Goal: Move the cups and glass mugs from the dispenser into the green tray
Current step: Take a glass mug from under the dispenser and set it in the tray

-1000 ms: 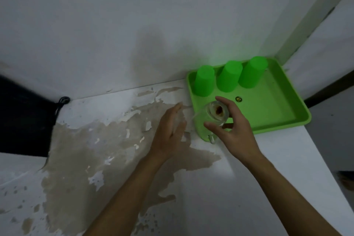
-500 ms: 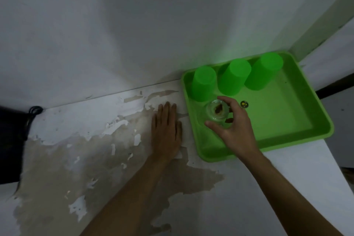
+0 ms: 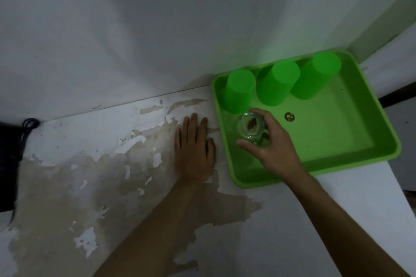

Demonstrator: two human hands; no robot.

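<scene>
A green tray (image 3: 351, 155) lies on the white counter against the wall at the right. Three green cups stand upside down along its far side: one on the left (image 3: 239, 90), one in the middle (image 3: 278, 83), one on the right (image 3: 315, 75). My right hand (image 3: 273, 148) grips an upside-down glass mug (image 3: 249, 127) from above, low in the tray's left part, just in front of the left cup. My left hand (image 3: 194, 148) lies flat on the counter, fingers spread, just left of the tray.
The counter (image 3: 90, 164) has peeling paint and a large brown stain. A dark object with a black cable (image 3: 28, 125) sits at the far left edge. A small round sticker (image 3: 289, 117) marks the tray floor. The wall rises directly behind the tray.
My right hand carried the glass mug from over the tray's front-left rim into the tray and lowered it. My left hand settled flat on the counter.
</scene>
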